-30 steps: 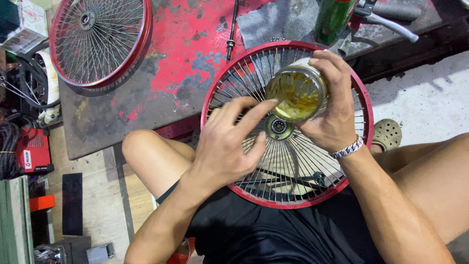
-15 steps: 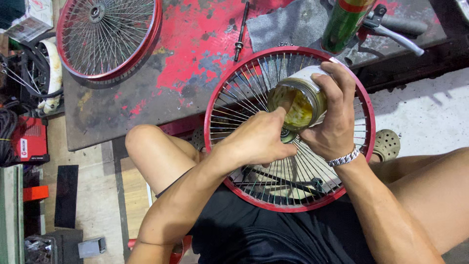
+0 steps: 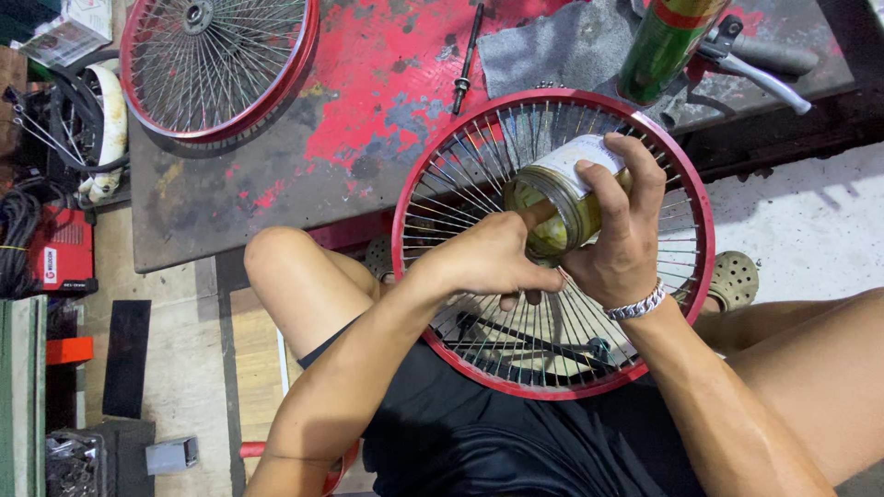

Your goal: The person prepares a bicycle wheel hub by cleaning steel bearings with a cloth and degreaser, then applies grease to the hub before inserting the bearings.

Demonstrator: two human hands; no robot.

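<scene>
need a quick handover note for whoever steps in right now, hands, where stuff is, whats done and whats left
Right hand: gripping the open jar of yellowish grease, tilted, above the red spoked wheel on the lap.
Left hand: a finger dipped into the jar's mouth.
Second red wheel, a bolt-like rod and a green spray can are on the worn metal table.
Done: jar is open, finger is in the grease.
Left: no grease visibly applied to the wheel; the hub is hidden behind the hands.
</scene>
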